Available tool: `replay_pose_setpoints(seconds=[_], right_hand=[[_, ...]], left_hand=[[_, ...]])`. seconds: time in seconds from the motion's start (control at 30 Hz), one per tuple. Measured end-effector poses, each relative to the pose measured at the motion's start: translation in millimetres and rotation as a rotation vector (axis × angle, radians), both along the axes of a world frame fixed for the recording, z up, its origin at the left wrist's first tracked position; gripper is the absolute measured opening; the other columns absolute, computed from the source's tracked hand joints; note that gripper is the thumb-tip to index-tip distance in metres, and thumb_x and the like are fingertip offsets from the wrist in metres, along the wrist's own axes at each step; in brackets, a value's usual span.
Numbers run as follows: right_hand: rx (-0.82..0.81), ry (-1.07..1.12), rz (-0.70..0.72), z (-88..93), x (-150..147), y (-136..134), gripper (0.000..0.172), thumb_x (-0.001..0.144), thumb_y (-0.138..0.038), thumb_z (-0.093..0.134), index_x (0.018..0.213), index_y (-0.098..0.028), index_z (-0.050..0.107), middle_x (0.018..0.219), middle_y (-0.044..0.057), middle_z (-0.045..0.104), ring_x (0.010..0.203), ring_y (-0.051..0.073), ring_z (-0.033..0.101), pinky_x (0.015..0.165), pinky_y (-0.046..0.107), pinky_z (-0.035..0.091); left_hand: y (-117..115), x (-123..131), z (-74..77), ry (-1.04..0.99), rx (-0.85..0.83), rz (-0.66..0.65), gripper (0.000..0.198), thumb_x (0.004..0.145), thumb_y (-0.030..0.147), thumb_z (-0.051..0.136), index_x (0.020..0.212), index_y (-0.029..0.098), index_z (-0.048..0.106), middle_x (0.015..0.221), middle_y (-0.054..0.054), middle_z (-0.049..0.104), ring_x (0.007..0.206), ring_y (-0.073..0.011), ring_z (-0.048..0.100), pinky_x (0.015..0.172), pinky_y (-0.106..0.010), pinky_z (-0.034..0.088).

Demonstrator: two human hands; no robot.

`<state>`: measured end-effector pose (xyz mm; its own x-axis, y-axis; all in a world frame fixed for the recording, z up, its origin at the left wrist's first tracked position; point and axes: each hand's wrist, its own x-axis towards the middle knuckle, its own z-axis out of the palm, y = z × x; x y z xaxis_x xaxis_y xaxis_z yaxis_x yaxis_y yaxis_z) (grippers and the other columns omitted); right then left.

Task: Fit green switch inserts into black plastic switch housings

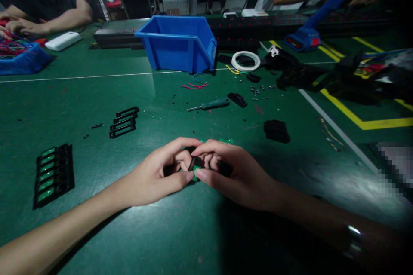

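Low over the green table, my left hand [161, 172] and my right hand [232, 172] meet fingertip to fingertip. Both pinch one small black part with a green piece [194, 167] between thumbs and forefingers. Most of that part is hidden by my fingers. A row of finished black frames with green inserts [53, 175] lies to the left of my left forearm. Several empty black frames [124, 122] lie further back on the left. A small stack of black parts [276, 131] sits behind my right hand.
A blue bin [177, 43] stands at the back centre, a green-handled screwdriver [209, 105] and red wires [195, 86] in front of it. A roll of white tape [245, 61] and black parts lie back right. Other people's arms work at the far left and right.
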<state>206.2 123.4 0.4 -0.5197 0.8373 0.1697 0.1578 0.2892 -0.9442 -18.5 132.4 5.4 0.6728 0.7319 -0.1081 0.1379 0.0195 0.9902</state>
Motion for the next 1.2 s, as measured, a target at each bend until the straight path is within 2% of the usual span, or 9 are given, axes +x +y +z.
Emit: replay_pose_setpoints(seconds=[0.17,0.33,0.67,0.93,1.2], right_hand=[[0.012,0.017,-0.005,-2.1,2.1,0.2,0.029,0.093,-0.024,0.068,0.121,-0.019,0.066,0.096,0.003,0.065,0.066,0.010,0.053,0.056,0.022,0.043],[0.088,-0.019,0.020,-1.3,3.7,3.2,0.021,0.095,-0.024,0.066,0.113,-0.017,0.071,0.088,0.002,0.063,0.070,0.012,0.055,0.062,0.025,0.044],[0.078,0.037,0.037,0.3,4.5,5.7,0.024,0.098,-0.021,0.063,0.119,-0.019,0.073,0.098,0.004,0.068,0.083,0.015,0.060,0.070,0.028,0.044],[0.089,0.077,0.038,-0.9,3.6,6.0,0.025,0.097,-0.019,0.063,0.120,-0.020,0.073,0.102,0.005,0.069,0.086,0.015,0.061,0.072,0.028,0.045],[0.093,0.037,0.063,-2.6,4.0,5.3,0.028,0.098,-0.021,0.061,0.124,-0.019,0.071,0.102,0.006,0.067,0.081,0.014,0.059,0.069,0.027,0.044]], left_hand=[[0.2,0.0,-4.1,-0.069,-0.025,0.064,0.042,0.097,0.031,0.063,0.136,0.023,0.049,0.084,0.001,0.056,0.075,-0.0121,0.051,0.069,-0.023,0.042],[1.1,2.1,-4.6,-0.117,-0.050,0.117,0.041,0.097,0.033,0.064,0.133,0.019,0.052,0.083,0.000,0.059,0.072,-0.0120,0.052,0.065,-0.024,0.040],[2.1,4.5,-4.4,-0.141,-0.038,0.194,0.035,0.095,0.033,0.067,0.126,0.018,0.057,0.084,-0.001,0.059,0.074,-0.0119,0.054,0.065,-0.024,0.040],[1.3,0.6,-4.3,-0.015,-0.008,0.076,0.036,0.096,0.033,0.067,0.128,0.024,0.056,0.095,-0.002,0.062,0.081,-0.0138,0.053,0.070,-0.026,0.041],[0.5,1.3,-3.5,-0.016,-0.022,0.079,0.031,0.097,0.033,0.065,0.124,0.023,0.055,0.101,-0.003,0.062,0.088,-0.0158,0.055,0.073,-0.027,0.041]])
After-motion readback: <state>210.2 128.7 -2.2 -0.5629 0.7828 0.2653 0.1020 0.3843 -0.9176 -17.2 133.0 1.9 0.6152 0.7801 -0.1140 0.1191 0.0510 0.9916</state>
